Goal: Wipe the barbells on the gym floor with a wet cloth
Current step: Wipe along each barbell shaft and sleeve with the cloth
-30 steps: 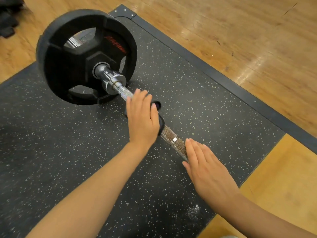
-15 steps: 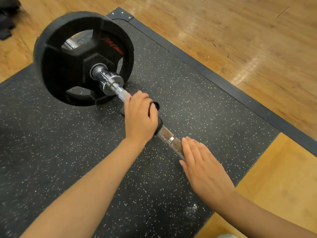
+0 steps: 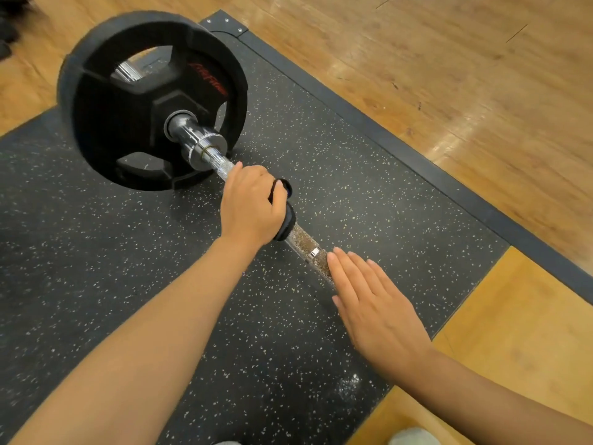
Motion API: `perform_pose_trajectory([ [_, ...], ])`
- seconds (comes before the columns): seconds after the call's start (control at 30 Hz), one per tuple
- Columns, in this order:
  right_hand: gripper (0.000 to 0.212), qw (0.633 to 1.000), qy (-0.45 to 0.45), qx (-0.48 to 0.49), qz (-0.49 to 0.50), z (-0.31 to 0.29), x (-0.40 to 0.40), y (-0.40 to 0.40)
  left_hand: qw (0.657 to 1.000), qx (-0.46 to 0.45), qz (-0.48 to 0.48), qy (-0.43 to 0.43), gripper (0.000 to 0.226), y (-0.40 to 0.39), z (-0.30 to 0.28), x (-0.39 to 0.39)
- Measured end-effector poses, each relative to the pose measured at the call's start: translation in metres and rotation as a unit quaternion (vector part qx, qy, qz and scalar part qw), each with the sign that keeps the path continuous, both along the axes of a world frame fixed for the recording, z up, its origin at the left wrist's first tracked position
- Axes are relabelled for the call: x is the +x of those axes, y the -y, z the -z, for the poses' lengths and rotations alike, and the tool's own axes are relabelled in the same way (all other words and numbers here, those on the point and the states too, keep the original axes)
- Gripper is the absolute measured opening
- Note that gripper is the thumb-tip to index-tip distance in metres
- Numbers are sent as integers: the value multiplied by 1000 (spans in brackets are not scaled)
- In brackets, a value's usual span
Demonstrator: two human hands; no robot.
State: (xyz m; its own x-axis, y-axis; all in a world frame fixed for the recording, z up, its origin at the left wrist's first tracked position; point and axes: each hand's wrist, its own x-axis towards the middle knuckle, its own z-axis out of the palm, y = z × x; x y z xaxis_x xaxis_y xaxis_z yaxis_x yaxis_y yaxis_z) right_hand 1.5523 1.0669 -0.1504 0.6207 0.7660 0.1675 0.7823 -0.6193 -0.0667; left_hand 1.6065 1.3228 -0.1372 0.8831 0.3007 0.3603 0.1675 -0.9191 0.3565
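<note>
A dark cloth (image 3: 284, 221) is gripped around the knurled shaft of the barbell (image 3: 301, 240) by the left hand (image 3: 252, 208), whose fingers are curled over the bar so that folds of fabric bulge out on the far side. Just beside it, nearer the camera, the right hand (image 3: 369, 303) is laid flat with its fingers straight and together on the bar; nothing is held, and the shaft is merely steadied. The barbell is seen lying on the speckled rubber mat (image 3: 96, 284), its chrome sleeve (image 3: 199, 142) running into a black weight plate (image 3: 144, 104) at the upper left. The mat is bordered by a dark frame (image 3: 417, 162), beyond which the wooden floor (image 3: 449, 59) is lit.

The wipe is judged to be under way along the knurled section. For it to be done well, the cloth should be kept wrapped fully around the bar, pressure held firm enough to reach into the knurling, and the bar braced by the flat hand so that it is not rolled on the plate.

Compared with a second ago, the cloth hand is found slightly closer to the sleeve, and its fingers are curled more tightly; the bracing hand is little changed.
</note>
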Motion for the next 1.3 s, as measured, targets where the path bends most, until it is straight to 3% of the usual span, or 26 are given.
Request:
perform_pose_trajectory([
  [0.27, 55, 999, -35, -1, 16, -6, 0, -4, 992, 35, 118, 27, 30, 21, 8, -23],
  [0.53, 55, 999, -28, -9, 13, -5, 0, -2, 999, -3, -25, 28, 29, 8, -4, -6],
  [0.73, 56, 999, -35, -3, 11, -4, -2, -3, 998, 10, 56, -10, 34, 40, 1, -32],
  [0.93, 55, 999, -38, 12, 14, -5, -1, -2, 989, -12, -112, -99, 51, 0, -7, 0],
  [1.0, 55, 999, -44, 15, 11, -3, 0, -1, 987, -39, -124, -95, 52, 5, -8, 1],
  [1.17, 56, 999, -49, 11, 14, -4, -1, -2, 995, -56, -10, -81, 59, 47, -6, -36],
  [1.3, 56, 998, -60, 15, 11, -5, -1, -2, 996, -18, 8, -88, 57, 20, -6, -23],
])
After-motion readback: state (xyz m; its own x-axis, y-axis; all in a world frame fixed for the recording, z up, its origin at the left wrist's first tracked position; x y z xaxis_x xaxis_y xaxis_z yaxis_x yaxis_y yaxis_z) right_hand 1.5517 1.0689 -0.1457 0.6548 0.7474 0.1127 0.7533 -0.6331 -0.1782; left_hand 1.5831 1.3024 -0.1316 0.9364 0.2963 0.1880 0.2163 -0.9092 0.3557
